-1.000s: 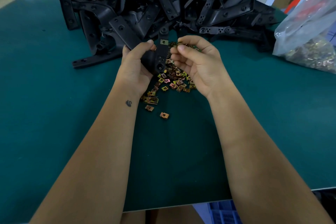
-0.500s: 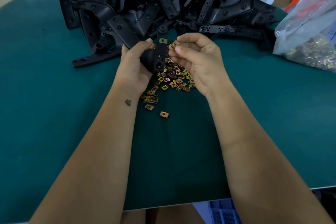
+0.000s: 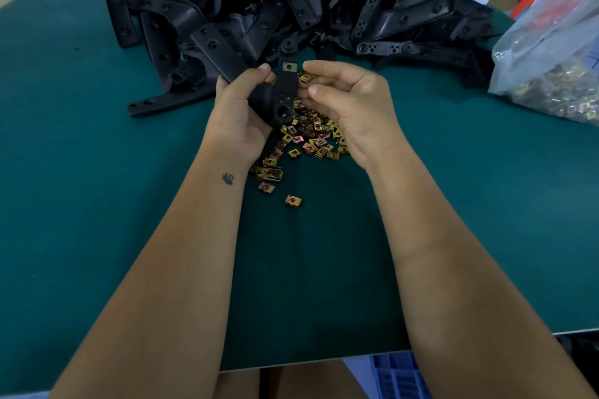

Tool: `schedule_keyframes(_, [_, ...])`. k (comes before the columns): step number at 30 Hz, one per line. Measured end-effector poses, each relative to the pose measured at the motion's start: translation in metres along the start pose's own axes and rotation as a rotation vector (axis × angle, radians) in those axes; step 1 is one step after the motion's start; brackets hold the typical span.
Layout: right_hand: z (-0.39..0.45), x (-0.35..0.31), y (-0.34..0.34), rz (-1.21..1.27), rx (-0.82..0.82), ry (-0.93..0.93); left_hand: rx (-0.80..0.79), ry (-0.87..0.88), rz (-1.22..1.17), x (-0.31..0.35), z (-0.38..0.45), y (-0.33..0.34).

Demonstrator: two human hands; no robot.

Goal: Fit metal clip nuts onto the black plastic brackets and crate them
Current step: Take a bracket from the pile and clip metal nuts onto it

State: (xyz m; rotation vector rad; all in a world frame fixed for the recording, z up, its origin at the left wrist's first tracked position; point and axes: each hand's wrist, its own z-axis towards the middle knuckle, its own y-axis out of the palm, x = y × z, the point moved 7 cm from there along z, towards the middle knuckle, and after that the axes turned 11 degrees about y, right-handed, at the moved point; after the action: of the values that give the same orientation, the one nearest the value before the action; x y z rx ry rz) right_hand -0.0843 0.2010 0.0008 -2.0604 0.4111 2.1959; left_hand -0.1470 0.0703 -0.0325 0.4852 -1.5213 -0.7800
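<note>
Bracket [image 3: 281,97]: gripped in our left hand [image 3: 241,110], one clip nut [image 3: 289,67] fitted at its far tip.
Right hand [image 3: 351,107]: we pinch loose nuts [image 3: 306,77] beside the bracket.
Counter [image 3: 97,204]: spare nuts [image 3: 308,139] under our hands, bracket heap [image 3: 291,0] beyond.

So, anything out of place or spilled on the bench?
Nothing alarming. Two clip nuts lie apart from the loose nut pile, nearer the table's front edge. The brackets are a jumbled heap, none visibly damaged.
</note>
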Motion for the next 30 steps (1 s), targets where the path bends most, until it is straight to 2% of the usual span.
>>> schedule_keyframes(23, [-0.0003,0.0011,0.0044,-0.126,0.077,-0.059,0.018,-0.033,-0.066,-0.0052,0.0013,0.0002])
schedule_keyframes(30, [0.0,0.0023,0.008,-0.059,0.065,-0.044,0.028,0.014,-0.086,-0.0032,0.0032,0.0002])
